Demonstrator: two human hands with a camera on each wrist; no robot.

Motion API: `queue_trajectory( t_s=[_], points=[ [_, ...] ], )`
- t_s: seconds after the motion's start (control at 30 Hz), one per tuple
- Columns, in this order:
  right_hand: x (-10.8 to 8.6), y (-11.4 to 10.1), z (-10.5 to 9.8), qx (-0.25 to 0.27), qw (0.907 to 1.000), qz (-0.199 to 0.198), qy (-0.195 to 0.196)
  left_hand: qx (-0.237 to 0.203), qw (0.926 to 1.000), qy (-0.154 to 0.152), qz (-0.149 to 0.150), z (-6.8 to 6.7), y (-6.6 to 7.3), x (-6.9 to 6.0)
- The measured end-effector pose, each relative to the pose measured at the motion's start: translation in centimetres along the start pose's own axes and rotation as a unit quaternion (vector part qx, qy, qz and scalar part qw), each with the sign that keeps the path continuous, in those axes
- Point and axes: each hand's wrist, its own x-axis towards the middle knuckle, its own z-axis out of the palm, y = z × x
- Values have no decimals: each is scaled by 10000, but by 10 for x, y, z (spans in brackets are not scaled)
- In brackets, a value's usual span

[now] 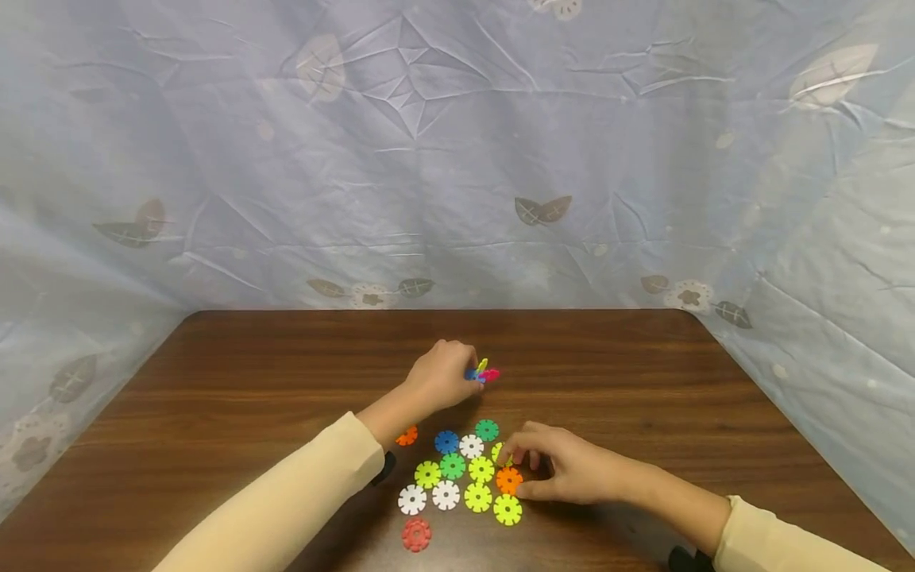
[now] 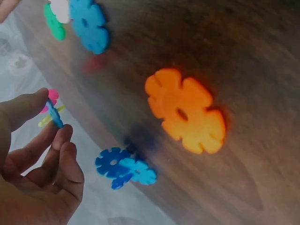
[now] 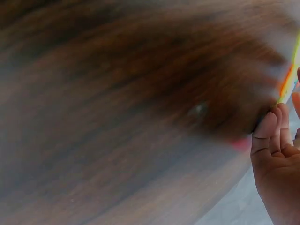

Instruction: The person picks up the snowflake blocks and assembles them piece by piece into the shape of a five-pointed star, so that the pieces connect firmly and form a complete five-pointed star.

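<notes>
1. Nearest on the tabletop (image 1: 236,373) lies a red snowflake disc (image 1: 417,535); just beyond it, two white discs (image 1: 412,492).
2. The right hand (image 1: 572,467) is loosely bent, holding nothing visible, thumb beside an orange disc (image 1: 509,474), index fingertip over a yellow-green disc (image 1: 496,453).
3. Beyond the loose discs, the left hand (image 1: 442,375) pinches a blue disc (image 1: 471,374), with pink (image 1: 491,375) and yellow (image 1: 482,365) pieces against it.
4. Leaf-printed fabric (image 1: 457,167) hangs behind.
</notes>
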Motion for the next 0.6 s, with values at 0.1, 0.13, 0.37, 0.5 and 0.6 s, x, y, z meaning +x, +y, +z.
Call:
queue_trajectory(
  t_s=[0.1,0.13,0.37,0.5,0.6],
  points=[
    [-1,1,0,-201,9996,-6,-185,62,9996,-213,-151,6,-2,5],
    [-1,1,0,-231,9995,-3,-209,65,9994,-272,-193,7,-2,6],
    [-1,3,-1,-269,9995,-17,-156,219,9985,-355,-363,13,-5,11],
    [-2,5,0,-241,9996,-30,-110,208,9984,-348,-403,16,-6,10],
    [-3,7,2,-226,9997,-63,-75,104,9984,-392,-405,19,-8,8]
  ],
)
